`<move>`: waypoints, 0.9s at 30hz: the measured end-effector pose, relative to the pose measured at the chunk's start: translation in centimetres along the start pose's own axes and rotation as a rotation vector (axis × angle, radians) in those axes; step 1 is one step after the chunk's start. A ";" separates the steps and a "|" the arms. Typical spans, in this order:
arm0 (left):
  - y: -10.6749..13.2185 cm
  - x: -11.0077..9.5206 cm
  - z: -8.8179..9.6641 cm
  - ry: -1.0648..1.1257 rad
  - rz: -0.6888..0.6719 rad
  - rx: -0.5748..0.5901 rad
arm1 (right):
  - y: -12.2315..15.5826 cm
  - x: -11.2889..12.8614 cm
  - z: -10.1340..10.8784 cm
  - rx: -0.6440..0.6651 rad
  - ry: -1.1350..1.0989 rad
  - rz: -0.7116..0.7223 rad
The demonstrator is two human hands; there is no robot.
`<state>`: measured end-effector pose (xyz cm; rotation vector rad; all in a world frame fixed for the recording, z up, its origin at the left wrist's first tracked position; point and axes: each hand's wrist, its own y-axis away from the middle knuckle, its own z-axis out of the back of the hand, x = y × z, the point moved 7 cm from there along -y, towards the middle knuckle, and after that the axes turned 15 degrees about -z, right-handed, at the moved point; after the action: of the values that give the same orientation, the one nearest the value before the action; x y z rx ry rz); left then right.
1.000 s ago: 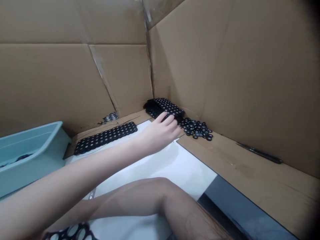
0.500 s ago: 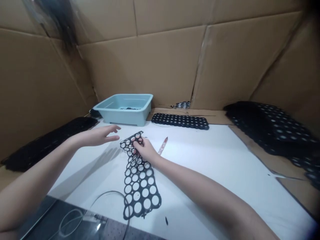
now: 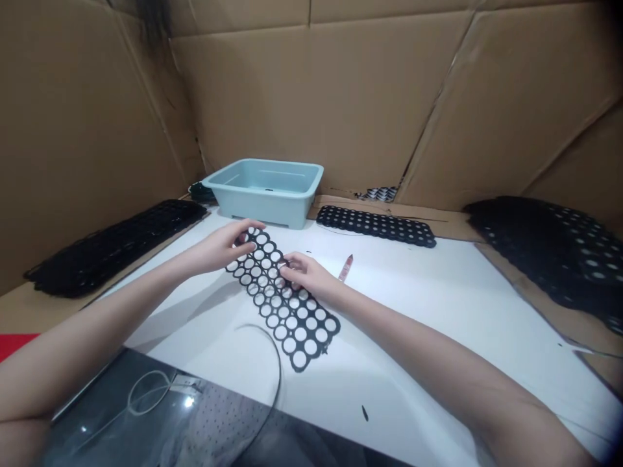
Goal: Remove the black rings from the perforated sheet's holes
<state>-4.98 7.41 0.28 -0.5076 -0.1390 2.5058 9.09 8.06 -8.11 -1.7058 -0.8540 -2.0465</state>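
A black perforated sheet [image 3: 276, 302] with rows of round holes lies slantwise over the white tabletop, its near end toward me. My left hand [image 3: 231, 246] is at the sheet's far left end, thumb above and fingers around the edge. Midway along the right edge, my right hand [image 3: 309, 275] pinches the sheet between thumb and fingers. To the right of that hand lies a small pink-and-clear pointed tool [image 3: 346, 267], whose kind I cannot make out.
A light blue basin [image 3: 265, 211] stands at the back with a few dark bits inside. Beside it rests another holed sheet [image 3: 374, 226]. Stacks of black sheets lie at the left [image 3: 117, 243] and right [image 3: 545, 250]. A thin dark strand [image 3: 278, 370] curves near the table edge.
My left hand has come from the air beside the sheet onto its far end. The sheet has turned, its near end swinging right, and now lies flatter. The camera view has shifted.
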 end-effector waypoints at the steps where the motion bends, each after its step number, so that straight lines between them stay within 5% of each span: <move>1: 0.7 0.8 0.8 -0.036 0.012 -0.051 | 0.0 -0.2 0.0 0.007 0.011 -0.037; 6: 5.1 4.3 4.0 -0.093 0.095 -0.193 | 0.2 -0.3 -0.5 0.082 0.042 -0.043; 9: 7.7 5.3 5.1 -0.107 0.169 -0.229 | 0.4 -0.2 -1.7 0.097 0.264 -0.006; 14: 10.8 5.3 6.1 -0.138 0.224 -0.243 | 1.2 0.3 -3.4 -0.081 0.622 0.117; 18: 12.9 5.8 6.9 -0.215 0.283 -0.322 | 1.4 -0.1 -3.4 -0.209 0.738 0.061; 27: 15.0 4.6 6.1 -0.938 0.037 -0.189 | 0.1 -0.1 -2.3 -0.296 0.909 0.155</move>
<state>-18.61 -2.36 1.28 0.6367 -0.7203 2.5718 7.42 6.47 -8.44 -0.7166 -0.1199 -2.5321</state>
